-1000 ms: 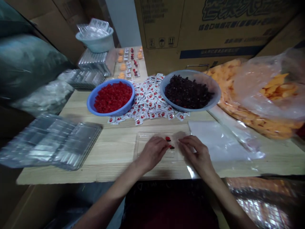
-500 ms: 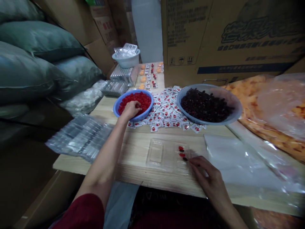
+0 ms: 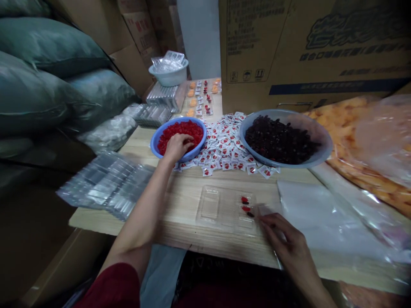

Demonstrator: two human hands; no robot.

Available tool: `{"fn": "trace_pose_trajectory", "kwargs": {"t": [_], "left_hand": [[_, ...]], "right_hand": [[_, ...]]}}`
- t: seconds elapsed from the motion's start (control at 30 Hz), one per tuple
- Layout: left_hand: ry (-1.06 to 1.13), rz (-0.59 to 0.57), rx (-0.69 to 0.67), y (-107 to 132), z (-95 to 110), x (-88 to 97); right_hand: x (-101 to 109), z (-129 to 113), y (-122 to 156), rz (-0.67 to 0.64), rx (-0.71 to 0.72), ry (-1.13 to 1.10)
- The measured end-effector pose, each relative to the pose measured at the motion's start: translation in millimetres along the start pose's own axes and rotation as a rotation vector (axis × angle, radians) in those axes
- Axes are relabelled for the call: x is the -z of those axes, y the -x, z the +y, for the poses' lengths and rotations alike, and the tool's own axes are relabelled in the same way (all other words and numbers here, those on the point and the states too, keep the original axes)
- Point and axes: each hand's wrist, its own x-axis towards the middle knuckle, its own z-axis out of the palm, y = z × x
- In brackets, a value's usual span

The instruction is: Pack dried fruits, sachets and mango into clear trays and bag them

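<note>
My left hand (image 3: 178, 147) is down in the blue bowl (image 3: 154, 147) of small red dried-fruit pieces (image 3: 173, 131). Its fingers are curled into the pieces, and the fingertips are partly hidden. A shallow clear plastic tray (image 3: 226, 209) lies on the table in front of me. Red and dark pieces (image 3: 246, 208) alternate in a short column in its right part. Beside the tray's right edge, my right hand (image 3: 284, 237) has thumb and fingers pinched together. Whatever is between those fingertips is too small or see-through to make out.
White printed sachets (image 3: 224, 143) lie heaped between the blue bowl and a larger bowl (image 3: 324, 147) of dark dried fruit. Clear trays (image 3: 109, 184) are stacked at left. Plastic bags (image 3: 314, 209) lie at right. A big carton (image 3: 257, 51) stands behind.
My right hand has shifted slightly right and down, away from the lowest dark piece. My left hand stays in the red pieces, its fingers a little moved. The view has shifted slightly.
</note>
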Motion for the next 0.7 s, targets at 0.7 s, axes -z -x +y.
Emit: {"fn": "trace_pose_trajectory", "kwargs": {"t": [0.7], "left_hand": [[0.545,-0.471,-0.445,198,179,-65.8]], "right_hand": [[-15,-4,13,0.098,-0.035,-0.052]]}}
